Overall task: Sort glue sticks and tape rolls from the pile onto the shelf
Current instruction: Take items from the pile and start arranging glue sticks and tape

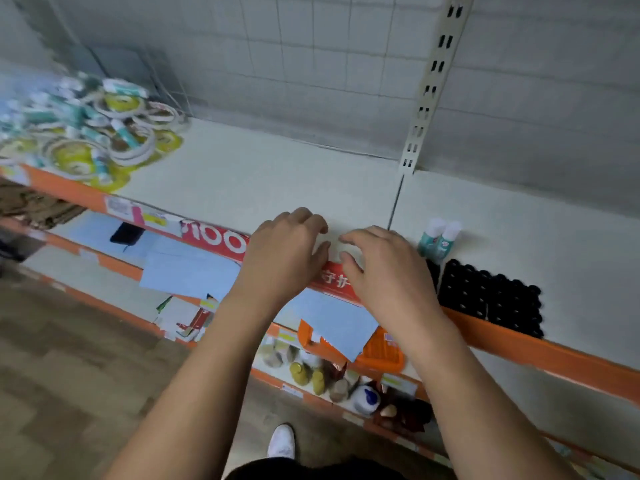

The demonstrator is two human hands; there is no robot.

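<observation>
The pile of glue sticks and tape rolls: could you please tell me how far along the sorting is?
Early. Done: two glue sticks stand upright side by side on the shelf, towards its right. In hand: the left hand and right hand are together at the shelf's front edge, fingers curled; I cannot tell whether they hold anything. Left: the pile at the far left is large and mixed.

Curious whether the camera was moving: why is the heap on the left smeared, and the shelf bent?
Head view: the pile at left is smeared by motion blur, the two standing glue sticks only slightly soft; the wide-angle lens bows the orange shelf edge and tilts the slotted post; lighting is soft, without glare.
</observation>
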